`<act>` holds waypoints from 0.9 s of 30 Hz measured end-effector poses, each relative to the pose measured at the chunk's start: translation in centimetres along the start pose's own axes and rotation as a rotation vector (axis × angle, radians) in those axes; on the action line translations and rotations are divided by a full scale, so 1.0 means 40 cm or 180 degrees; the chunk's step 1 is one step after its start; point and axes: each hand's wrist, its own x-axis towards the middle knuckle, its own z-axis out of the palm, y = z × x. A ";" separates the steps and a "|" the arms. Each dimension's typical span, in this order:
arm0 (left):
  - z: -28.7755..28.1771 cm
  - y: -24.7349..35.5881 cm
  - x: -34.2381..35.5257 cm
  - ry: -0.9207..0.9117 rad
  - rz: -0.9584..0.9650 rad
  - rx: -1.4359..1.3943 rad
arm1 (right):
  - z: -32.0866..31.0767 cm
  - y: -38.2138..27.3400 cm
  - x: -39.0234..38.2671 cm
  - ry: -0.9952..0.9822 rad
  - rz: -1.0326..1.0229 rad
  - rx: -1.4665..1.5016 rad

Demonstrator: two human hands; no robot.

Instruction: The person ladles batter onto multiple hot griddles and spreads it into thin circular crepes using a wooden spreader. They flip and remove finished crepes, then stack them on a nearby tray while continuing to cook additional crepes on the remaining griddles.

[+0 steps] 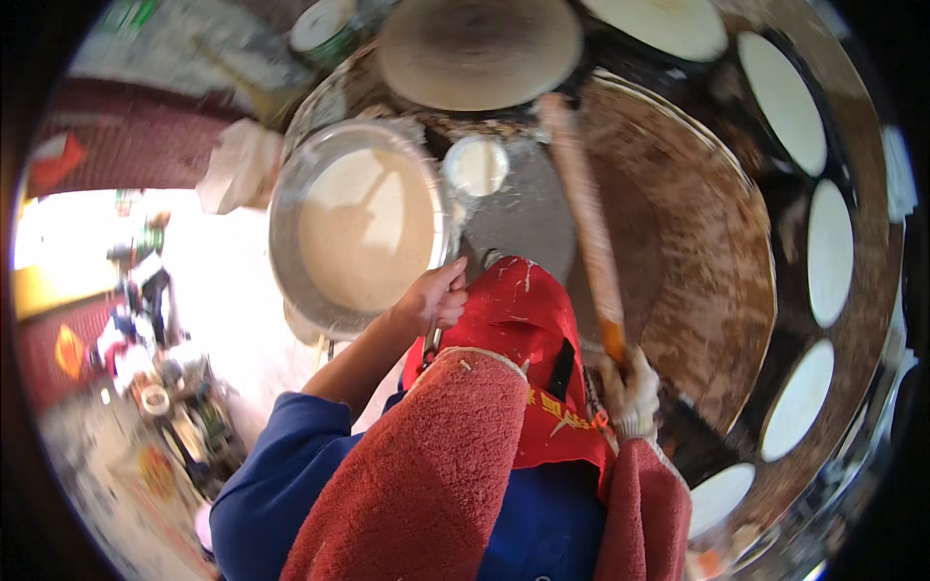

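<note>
My left hand (438,295) is closed around the metal handle of a ladle. The ladle's round bowl (477,166), full of pale batter, is over the grey surface beside a large metal basin (281,228). Cream-coloured batter (363,228) fills much of that basin, with a shadow across it. In a whitish glove, my right hand (628,392) grips the orange lower end of a long wooden paddle (588,213). The paddle points away from me and is smeared by motion. Its far end reaches near a dark round griddle (480,53) with no white disc on it.
Several griddles carry thin white rounds (783,102) in a ring along the far and right sides. Inside the ring is a brown, crusted round surface (678,242). A pale bag (239,165) and a green-white can (322,29) stand left. Clutter (174,387) lies farther left.
</note>
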 end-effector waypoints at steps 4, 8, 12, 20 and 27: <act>-0.279 -0.040 -0.045 0.1232 -0.0004 -0.0626 | 0.202 -0.222 0.235 -0.1034 -0.1521 -0.1649; -0.503 0.011 -0.011 0.1773 0.0128 -0.0036 | 0.427 -0.421 0.370 -0.1543 -0.1872 -0.2665; -0.536 -0.009 0.141 0.2657 -0.0064 0.0890 | 0.547 -0.460 0.347 -0.1931 -0.1741 -0.3217; -0.369 0.030 0.097 -0.1242 0.0269 -0.4423 | 0.407 -0.515 0.299 -0.2868 -0.0596 -0.3407; -0.351 0.033 0.002 -0.0944 0.0833 -0.2922 | 0.330 -0.497 0.272 -0.2390 -0.1061 -0.3104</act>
